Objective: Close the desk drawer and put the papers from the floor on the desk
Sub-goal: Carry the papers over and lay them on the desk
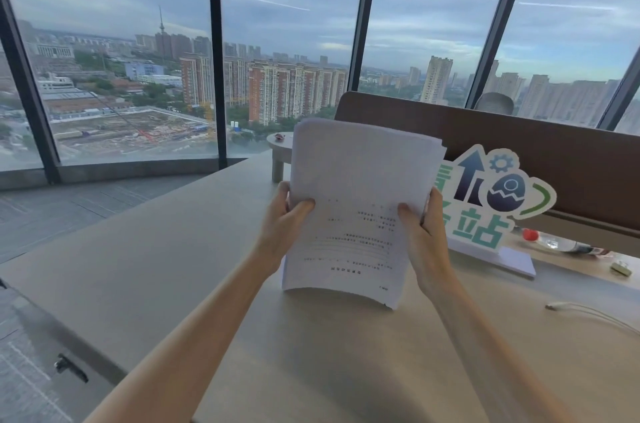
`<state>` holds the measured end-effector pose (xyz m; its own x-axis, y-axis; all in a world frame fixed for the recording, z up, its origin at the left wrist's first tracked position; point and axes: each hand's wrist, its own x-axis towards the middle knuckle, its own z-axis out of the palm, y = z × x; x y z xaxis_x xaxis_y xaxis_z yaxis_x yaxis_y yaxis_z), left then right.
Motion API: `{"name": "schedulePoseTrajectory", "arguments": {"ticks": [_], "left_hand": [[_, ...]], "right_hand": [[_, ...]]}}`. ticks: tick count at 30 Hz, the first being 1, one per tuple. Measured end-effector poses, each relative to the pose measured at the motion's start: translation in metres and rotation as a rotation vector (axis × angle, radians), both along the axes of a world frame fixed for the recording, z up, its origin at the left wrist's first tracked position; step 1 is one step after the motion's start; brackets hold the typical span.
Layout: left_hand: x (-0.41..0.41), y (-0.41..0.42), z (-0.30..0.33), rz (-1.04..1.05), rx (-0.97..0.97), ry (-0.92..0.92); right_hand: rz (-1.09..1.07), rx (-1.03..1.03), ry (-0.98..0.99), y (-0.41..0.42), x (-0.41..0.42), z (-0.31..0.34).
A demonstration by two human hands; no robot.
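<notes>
A stack of white printed papers (360, 194) stands upright over the beige desk (173, 266), its bottom edge close to or touching the desktop. My left hand (282, 225) grips the stack's left edge, thumb on the front. My right hand (424, 232) grips the right edge the same way. The sheets curve slightly at the bottom. The desk drawer is not in view.
A standing sign (491, 200) with green characters and an arrow stands on a white base just right of the papers. A plastic bottle (554, 244) lies behind it. A white cable (595, 313) lies at the right. A brown partition (519, 138) backs the desk.
</notes>
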<state>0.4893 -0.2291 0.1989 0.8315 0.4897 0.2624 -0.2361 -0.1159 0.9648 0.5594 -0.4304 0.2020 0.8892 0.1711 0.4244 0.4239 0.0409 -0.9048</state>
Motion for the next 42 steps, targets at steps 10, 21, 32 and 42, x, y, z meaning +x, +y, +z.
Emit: {"name": "schedulePoseTrajectory", "arguments": {"ticks": [10, 21, 32, 42], "left_hand": [[-0.001, -0.004, -0.023, -0.023, 0.034, 0.019], [-0.003, -0.009, -0.039, 0.004, 0.003, 0.012], [-0.001, -0.005, -0.063, -0.014, -0.024, 0.076], [-0.001, 0.022, -0.048, 0.331, -0.058, 0.174]], "right_hand": [[0.022, 0.030, 0.067, 0.009, -0.003, -0.011], [0.062, 0.016, 0.120, 0.008, -0.005, -0.032], [0.058, -0.060, 0.167, 0.015, -0.005, -0.057], [0.021, -0.172, 0.284, 0.042, 0.005, -0.034]]}}
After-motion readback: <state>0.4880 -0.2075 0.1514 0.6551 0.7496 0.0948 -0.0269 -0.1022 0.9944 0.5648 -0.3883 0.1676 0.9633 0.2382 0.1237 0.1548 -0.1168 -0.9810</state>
